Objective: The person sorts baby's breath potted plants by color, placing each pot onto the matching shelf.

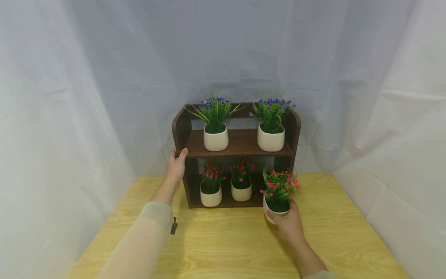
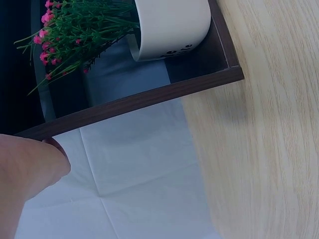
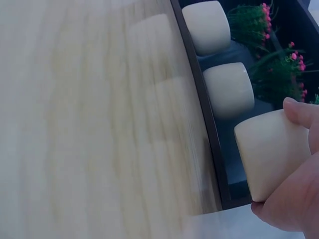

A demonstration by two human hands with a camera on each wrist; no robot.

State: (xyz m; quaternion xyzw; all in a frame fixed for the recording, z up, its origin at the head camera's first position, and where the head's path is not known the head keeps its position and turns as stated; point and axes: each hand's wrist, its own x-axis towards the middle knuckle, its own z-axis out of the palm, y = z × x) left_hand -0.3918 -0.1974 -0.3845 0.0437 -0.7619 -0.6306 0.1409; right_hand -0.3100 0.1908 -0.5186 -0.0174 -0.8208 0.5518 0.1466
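Note:
My right hand [image 1: 288, 224] grips a white pot with pink flowers [image 1: 275, 209] between thumb and fingers, in front of the shelf's lower right end. In the right wrist view the held pot [image 3: 271, 149] is tilted and overlaps the shelf's front edge. My left hand [image 1: 176, 166] holds the left side panel of the dark brown two-tier shelf [image 1: 240, 141], thumb at the upper board's front corner. On the lower tier stand two pink-flowered pots, a left one [image 1: 211, 198] and a middle one [image 1: 241, 192]. Two purple-flowered pots, one left [image 1: 216, 140] and one right [image 1: 271, 140], sit on the upper tier.
The shelf stands on a light wooden table [image 1: 223, 244]. White sheeting [image 1: 223, 50] hangs behind and on both sides. A small dark object [image 1: 174, 226] shows beside my left sleeve [image 1: 146, 228].

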